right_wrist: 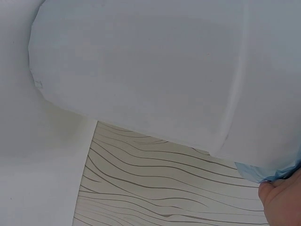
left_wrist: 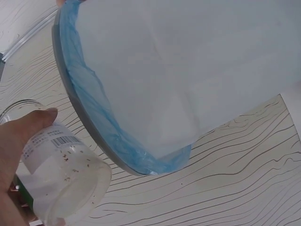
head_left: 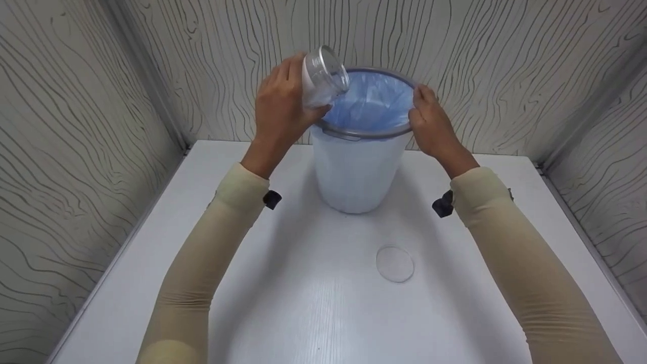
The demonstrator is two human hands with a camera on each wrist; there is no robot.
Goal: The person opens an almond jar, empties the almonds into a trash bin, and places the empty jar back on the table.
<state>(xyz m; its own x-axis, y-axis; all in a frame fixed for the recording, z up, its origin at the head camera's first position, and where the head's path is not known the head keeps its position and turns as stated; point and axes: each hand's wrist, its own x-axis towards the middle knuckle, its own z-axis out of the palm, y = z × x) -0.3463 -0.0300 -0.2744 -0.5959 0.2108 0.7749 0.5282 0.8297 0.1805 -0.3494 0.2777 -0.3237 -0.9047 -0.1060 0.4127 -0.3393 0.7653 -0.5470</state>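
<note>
Both beige sleeves are seen closest to the head camera, running up from the bottom edge, the elbows cut off by the frame. On the left, the left hand [head_left: 279, 108] is raised beside the bin's rim, and a clear plastic jar [head_left: 323, 77] is gripped in it, fingers curled round the jar's body. The jar is tipped, its open mouth turned toward the bin. From the left wrist view the jar [left_wrist: 61, 179] is shown with a white barcode label and small dark specks inside; what the specks are cannot be made out. Only a thumb tip is seen pressed on the label there, and the jar's bottom edge is cut off.

In the middle, a white bin [head_left: 356, 167] is stood on the white table [head_left: 303, 303], well back near the patterned wall. A blue bag liner [head_left: 371, 101] is held in it under a grey rim ring [head_left: 354, 134]. The inside bottom of the liner is hidden.

Nearer, right of centre, a clear round lid [head_left: 395, 263] is laid flat on the table, well apart from the bin and faint against the white.

On the right, the right hand [head_left: 433, 124] is set against the bin's rim, fingers together and bent over the edge; the fingertips are hidden from the head camera. In the right wrist view only a sliver of that hand [right_wrist: 284, 202] is caught at the corner, touching a scrap of blue liner.
</note>
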